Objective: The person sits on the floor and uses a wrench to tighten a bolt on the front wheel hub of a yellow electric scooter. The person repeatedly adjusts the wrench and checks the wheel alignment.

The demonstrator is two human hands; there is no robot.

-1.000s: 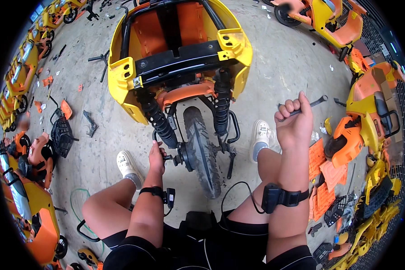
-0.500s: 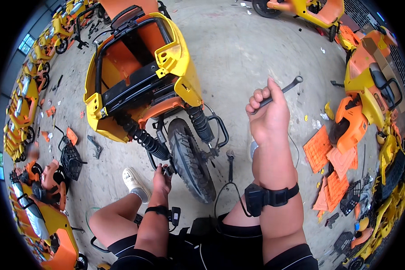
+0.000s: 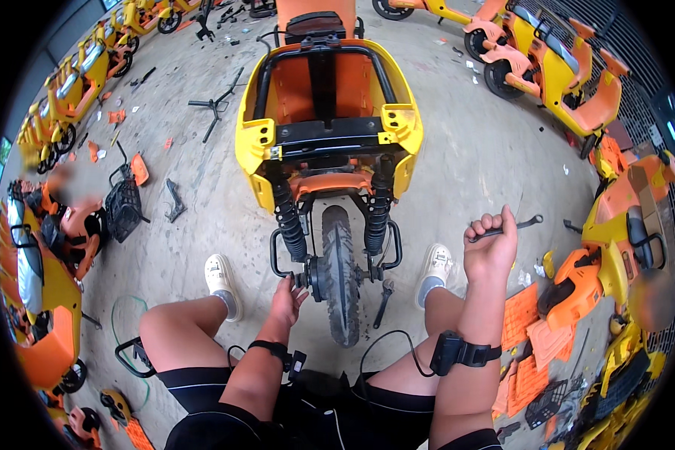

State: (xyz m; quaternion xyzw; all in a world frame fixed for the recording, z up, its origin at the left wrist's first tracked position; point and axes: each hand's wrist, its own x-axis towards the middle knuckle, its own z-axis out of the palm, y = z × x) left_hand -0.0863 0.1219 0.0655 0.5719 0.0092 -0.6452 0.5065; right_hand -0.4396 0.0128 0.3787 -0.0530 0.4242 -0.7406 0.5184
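Note:
Raised at the right, my right hand is closed round a dark metal wrench, whose ring end sticks out past the thumb. My left hand reaches low to the left side of a scooter wheel. Its fingertips are at the axle nut, with the thumb and fingers around it and the lower fingers loosely spread. Two black shock absorbers run down to the axle. Above is the yellow body shell of the scooter. An adjustable wrench lies on the floor right of the wheel.
My two light shoes stand either side of the wheel. Orange panels and a parked orange and yellow scooter are at the right. A black basket and a black bracket lie on the floor to the left.
My view has turned, so the scooter now stands upright in the middle. My right hand appears lower, still holding the wrench; my left hand stays by the axle, its fingers more spread.

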